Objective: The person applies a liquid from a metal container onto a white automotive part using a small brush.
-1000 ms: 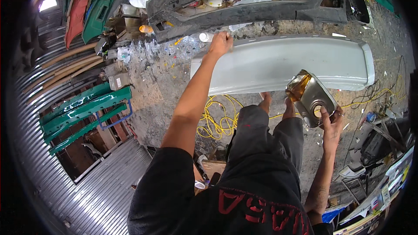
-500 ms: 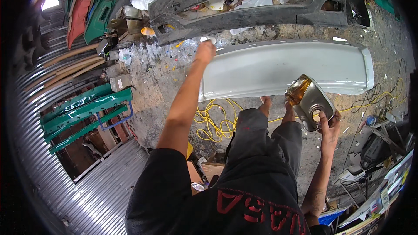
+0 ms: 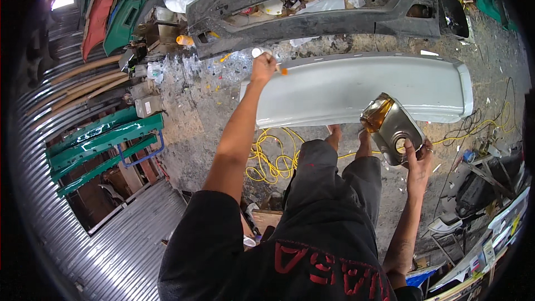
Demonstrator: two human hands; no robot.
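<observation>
My left hand (image 3: 263,68) is closed around a small brush; its orange tip (image 3: 284,71) points right, over the left end of a glossy light grey panel (image 3: 356,89). A white round thing (image 3: 257,52) shows at the far side of that hand; whether it belongs to the brush, I cannot tell. On the right, my right hand (image 3: 419,159) grips a metal can (image 3: 402,128) by its near end, thumb at the round opening. The can's far end is cut open, and amber liquid (image 3: 380,112) shows inside. It is held above the panel's near edge.
A long dark grey bumper (image 3: 312,28) lies beyond the panel. Yellow cable (image 3: 273,159) coils on the floor by my feet. Green parts (image 3: 106,145) rest at left beside corrugated metal sheet (image 3: 128,245). An orange bottle (image 3: 184,40) lies at far left.
My left hand has turned, bringing the brush's orange tip into sight on its right side. The can stays in my right hand, nearly unmoved. The whole view has shifted slightly.
</observation>
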